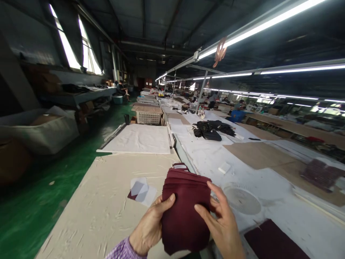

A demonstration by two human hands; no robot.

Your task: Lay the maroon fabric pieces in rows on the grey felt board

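Maroon cloth stack (185,208), layered edges, between left hand (151,226), right hand (221,219)

Long factory hall. Green floor (32,223) on my L, tall windows (70,43) high up L wall, grey bench (78,97) under them. Fluoro tubes (265,25) on metal frames run over long work tables (81,216) toward far end. Dark ceiling (151,18) w/ pipes, dim back wall (142,72).
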